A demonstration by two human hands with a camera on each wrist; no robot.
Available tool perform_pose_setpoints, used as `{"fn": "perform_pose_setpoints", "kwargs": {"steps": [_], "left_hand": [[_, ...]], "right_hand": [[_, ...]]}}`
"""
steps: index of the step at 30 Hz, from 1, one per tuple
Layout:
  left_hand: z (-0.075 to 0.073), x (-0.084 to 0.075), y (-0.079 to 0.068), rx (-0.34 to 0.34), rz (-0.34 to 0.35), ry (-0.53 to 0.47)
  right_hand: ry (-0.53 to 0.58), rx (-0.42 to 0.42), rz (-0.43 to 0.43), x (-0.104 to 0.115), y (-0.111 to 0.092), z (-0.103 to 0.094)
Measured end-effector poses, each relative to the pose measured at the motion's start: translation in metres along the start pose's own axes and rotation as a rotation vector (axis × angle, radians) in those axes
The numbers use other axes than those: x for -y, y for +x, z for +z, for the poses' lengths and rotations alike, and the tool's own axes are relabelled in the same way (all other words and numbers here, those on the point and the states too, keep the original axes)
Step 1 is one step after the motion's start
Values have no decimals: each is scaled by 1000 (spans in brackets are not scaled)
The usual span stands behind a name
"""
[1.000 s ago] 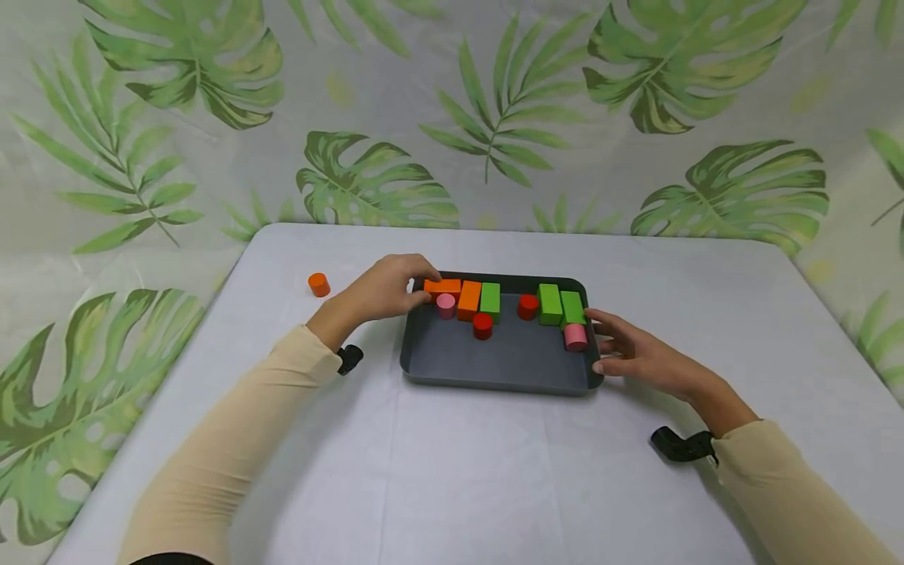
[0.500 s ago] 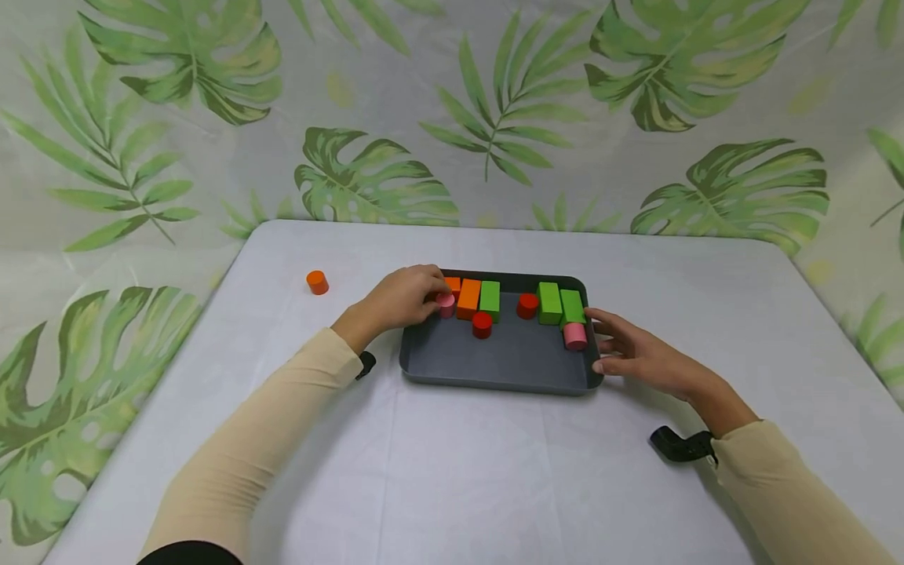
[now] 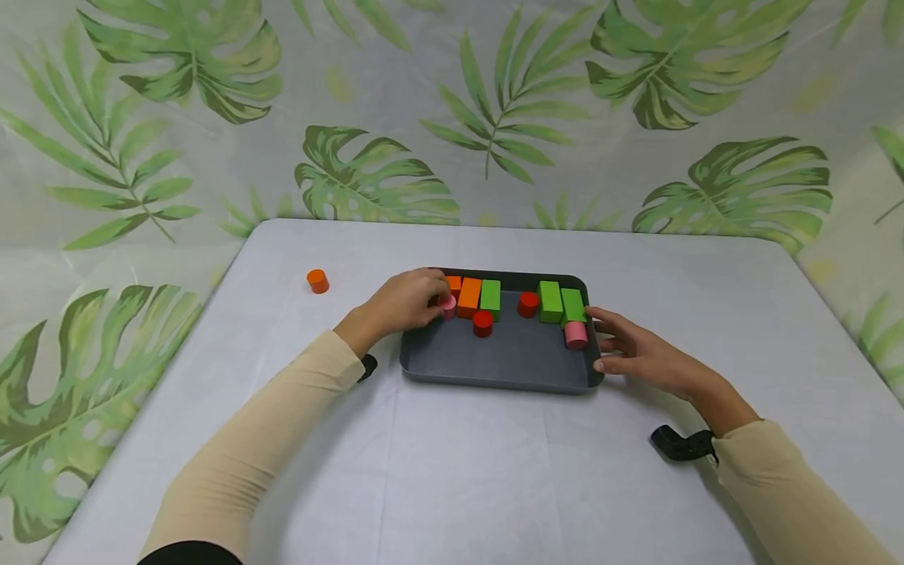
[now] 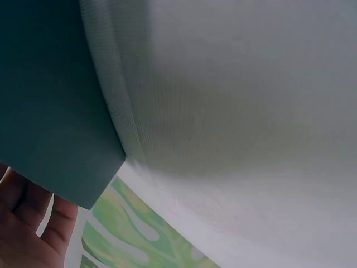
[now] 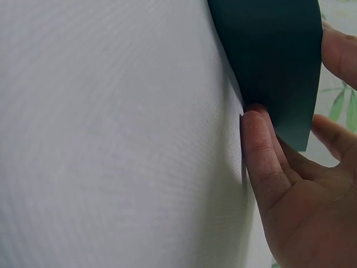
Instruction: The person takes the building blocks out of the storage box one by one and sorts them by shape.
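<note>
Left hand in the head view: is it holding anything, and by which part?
The left hand appears to pinch the left pink cylinder by its upper left side; exact contact is hidden.

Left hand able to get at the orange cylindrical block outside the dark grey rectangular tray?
Probably yes: nothing visible stands between the left hand and the orange cylindrical block on the white table. The hand, now at a pink cylindrical block in the tray, would first have to leave it.

soft light washed the white tablecloth [image 3: 466, 463], faintly shadowed toward seven o'clock; both wrist views were dimmer, blurrier.
</note>
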State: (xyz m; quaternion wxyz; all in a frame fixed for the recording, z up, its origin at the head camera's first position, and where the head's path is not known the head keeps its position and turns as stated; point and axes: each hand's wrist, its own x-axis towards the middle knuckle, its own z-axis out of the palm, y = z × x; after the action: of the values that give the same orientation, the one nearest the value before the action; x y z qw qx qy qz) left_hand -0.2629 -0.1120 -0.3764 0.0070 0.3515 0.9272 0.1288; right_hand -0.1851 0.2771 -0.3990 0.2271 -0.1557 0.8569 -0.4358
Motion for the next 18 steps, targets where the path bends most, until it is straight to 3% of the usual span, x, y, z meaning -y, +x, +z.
{"fn": "perform_pose_setpoints", "kwargs": {"steps": [18], "left_hand": [[6, -1, -6, -34, -8, -136]], "right_hand": [[-5, 5, -9, 2, 0, 0]]}}
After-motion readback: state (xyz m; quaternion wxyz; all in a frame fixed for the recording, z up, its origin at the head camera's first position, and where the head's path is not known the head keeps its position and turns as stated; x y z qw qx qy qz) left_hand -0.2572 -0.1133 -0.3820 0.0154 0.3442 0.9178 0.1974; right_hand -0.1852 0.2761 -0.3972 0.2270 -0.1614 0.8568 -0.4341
